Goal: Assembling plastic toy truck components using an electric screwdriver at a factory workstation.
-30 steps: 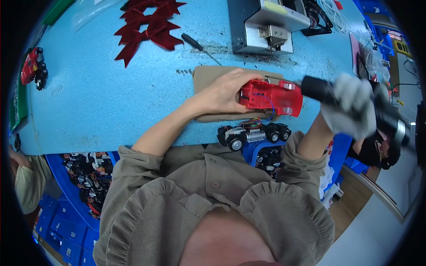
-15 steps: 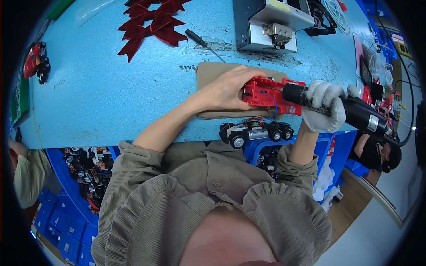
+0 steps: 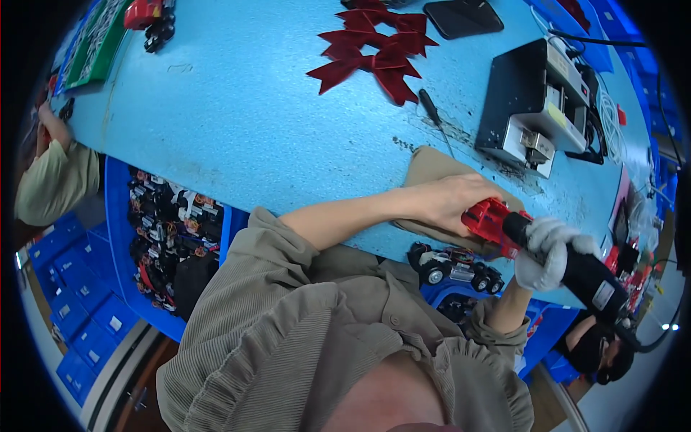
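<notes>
My left hand is closed round the left end of a red plastic toy truck body, pressing it on a folded brown cloth pad. In a white glove, my right hand grips a black corded electric screwdriver. The tool's front end points into the hollow of the body; its bit is hidden. Just below the pad, at the table edge, rests a black toy truck chassis with wheels and a silver tank.
Beyond the pad lie a hand screwdriver, dark red velvet bows and a black phone. A metal machine stands at right. A green tray and red toy truck sit far left. Below is a parts-filled blue bin. Other people are at both sides.
The view has turned left, so the table's contents appear shifted right and more of the left bin shows. Both hands keep their holds on the truck body and the electric screwdriver.
</notes>
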The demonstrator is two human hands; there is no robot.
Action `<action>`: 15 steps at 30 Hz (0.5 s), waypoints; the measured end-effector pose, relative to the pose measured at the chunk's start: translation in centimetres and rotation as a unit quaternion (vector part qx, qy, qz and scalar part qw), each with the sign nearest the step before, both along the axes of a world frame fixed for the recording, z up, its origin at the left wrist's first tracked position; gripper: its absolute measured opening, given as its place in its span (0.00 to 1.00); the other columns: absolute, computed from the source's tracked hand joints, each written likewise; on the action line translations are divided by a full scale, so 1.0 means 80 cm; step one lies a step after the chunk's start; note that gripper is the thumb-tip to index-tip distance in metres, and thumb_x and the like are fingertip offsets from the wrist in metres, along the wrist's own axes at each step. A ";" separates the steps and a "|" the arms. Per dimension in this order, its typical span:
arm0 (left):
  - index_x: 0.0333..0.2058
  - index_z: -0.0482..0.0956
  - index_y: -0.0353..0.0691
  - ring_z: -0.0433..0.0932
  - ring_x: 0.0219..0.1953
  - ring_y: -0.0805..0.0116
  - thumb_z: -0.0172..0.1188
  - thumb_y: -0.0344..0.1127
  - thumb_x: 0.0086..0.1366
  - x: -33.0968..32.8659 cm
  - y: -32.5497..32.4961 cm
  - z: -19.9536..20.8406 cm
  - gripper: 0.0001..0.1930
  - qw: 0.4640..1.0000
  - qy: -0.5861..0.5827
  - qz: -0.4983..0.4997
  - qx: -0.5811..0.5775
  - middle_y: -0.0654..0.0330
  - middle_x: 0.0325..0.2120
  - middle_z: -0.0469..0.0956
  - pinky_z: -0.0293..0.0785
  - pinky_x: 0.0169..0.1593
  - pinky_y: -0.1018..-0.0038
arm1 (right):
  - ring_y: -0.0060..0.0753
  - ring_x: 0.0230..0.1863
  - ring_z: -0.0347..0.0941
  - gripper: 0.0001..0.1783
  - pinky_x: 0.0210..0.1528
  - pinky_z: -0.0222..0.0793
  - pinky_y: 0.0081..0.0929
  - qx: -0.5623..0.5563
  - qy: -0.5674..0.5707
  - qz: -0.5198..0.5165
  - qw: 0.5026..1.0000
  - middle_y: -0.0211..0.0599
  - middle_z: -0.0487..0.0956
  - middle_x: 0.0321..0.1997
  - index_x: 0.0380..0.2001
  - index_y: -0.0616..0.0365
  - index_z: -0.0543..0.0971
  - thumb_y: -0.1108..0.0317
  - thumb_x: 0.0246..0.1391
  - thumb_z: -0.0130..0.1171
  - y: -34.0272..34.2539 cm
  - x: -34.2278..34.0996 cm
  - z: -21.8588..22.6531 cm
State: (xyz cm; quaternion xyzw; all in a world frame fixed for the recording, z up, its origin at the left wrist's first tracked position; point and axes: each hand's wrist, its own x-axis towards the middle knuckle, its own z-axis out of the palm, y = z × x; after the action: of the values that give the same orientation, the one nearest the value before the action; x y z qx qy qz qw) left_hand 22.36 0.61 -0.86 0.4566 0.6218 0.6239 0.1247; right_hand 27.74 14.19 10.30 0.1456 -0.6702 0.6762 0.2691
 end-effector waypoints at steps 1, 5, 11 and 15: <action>0.47 0.67 0.40 0.69 0.43 0.55 0.67 0.35 0.42 0.001 -0.001 -0.002 0.30 1.000 -0.003 0.006 0.000 0.54 0.39 0.72 0.68 0.47 0.65 | 0.27 0.15 0.62 0.13 0.24 0.64 0.29 -0.005 0.002 0.008 1.000 0.30 0.63 0.17 0.38 0.52 0.63 0.74 0.46 0.48 -0.003 0.002 -0.003; 0.47 0.67 0.39 0.69 0.43 0.55 0.67 0.36 0.43 -0.001 -0.001 0.003 0.30 1.000 -0.004 -0.004 0.010 0.53 0.39 0.72 0.68 0.47 0.65 | 0.27 0.15 0.62 0.14 0.24 0.64 0.28 0.034 0.039 -0.035 0.998 0.31 0.63 0.17 0.38 0.52 0.63 0.74 0.46 0.48 -0.013 0.023 -0.009; 0.46 0.67 0.39 0.69 0.43 0.54 0.68 0.38 0.43 0.004 -0.002 -0.001 0.30 0.999 0.010 0.032 0.010 0.53 0.40 0.71 0.67 0.48 0.64 | 0.28 0.20 0.65 0.12 0.30 0.65 0.29 0.011 0.044 -0.057 0.997 0.34 0.68 0.19 0.39 0.55 0.68 0.71 0.48 0.49 0.044 0.061 0.041; 0.47 0.66 0.38 0.69 0.40 0.53 0.69 0.41 0.40 0.007 0.006 0.001 0.34 0.993 0.083 0.083 0.023 0.51 0.38 0.72 0.67 0.46 0.64 | 0.30 0.22 0.67 0.08 0.29 0.66 0.29 0.084 -0.046 -0.426 0.899 0.36 0.72 0.23 0.28 0.62 0.71 0.69 0.45 0.55 0.124 0.080 0.065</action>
State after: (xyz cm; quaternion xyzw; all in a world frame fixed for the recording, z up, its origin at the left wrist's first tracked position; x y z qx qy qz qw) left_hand 22.94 1.12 -0.77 0.4565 0.6512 0.6062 0.0104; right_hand 34.14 24.12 15.48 -0.1634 -0.7339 0.4440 0.4874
